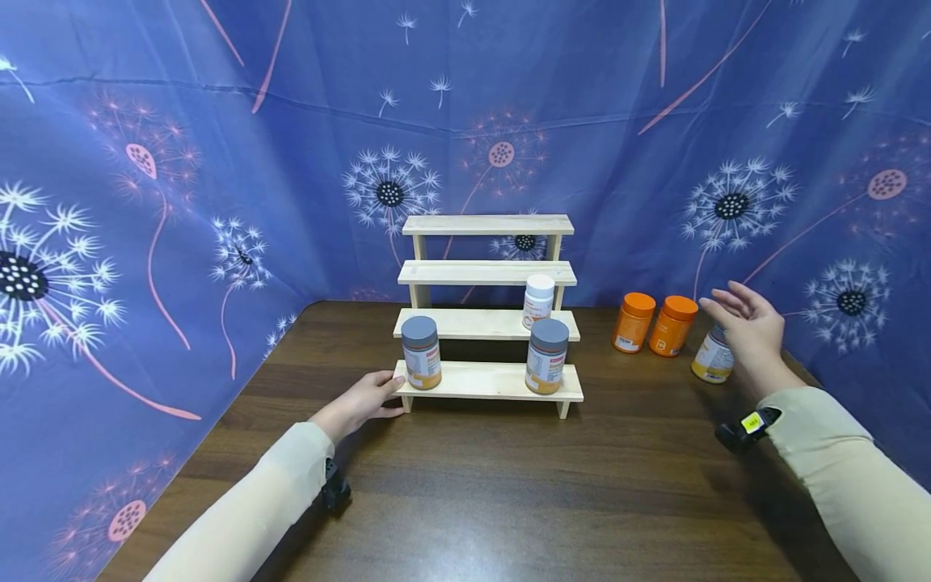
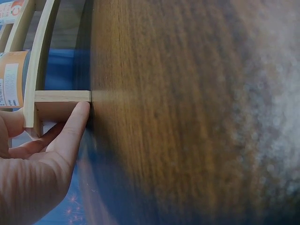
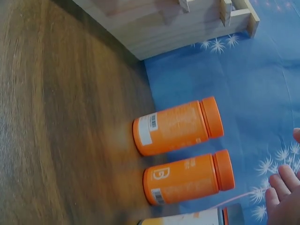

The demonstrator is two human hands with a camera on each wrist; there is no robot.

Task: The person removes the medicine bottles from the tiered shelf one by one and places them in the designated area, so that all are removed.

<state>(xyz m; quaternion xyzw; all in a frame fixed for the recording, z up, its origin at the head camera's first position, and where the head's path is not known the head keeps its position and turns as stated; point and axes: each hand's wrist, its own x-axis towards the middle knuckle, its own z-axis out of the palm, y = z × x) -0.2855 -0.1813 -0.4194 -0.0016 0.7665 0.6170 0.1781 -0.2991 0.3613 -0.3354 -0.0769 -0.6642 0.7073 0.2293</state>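
Pickup stage, prob: rack pinched by left hand, right hand loose, empty; jar farthest right of rack to be grasped

Orange, grey and white against printed blue.
Orange bottles: bodies and lids orange, white label patches, dark barcodes. Grey-lidded jars: whitish labels above yellow-orange bases. Small bottle: white, orange-red print. Tiered shelf: pale yellowish wood. Desk: dark brown, streaked grain. Backdrop cloth: blue, printed with white and pink dandelions. Sleeves: cream.
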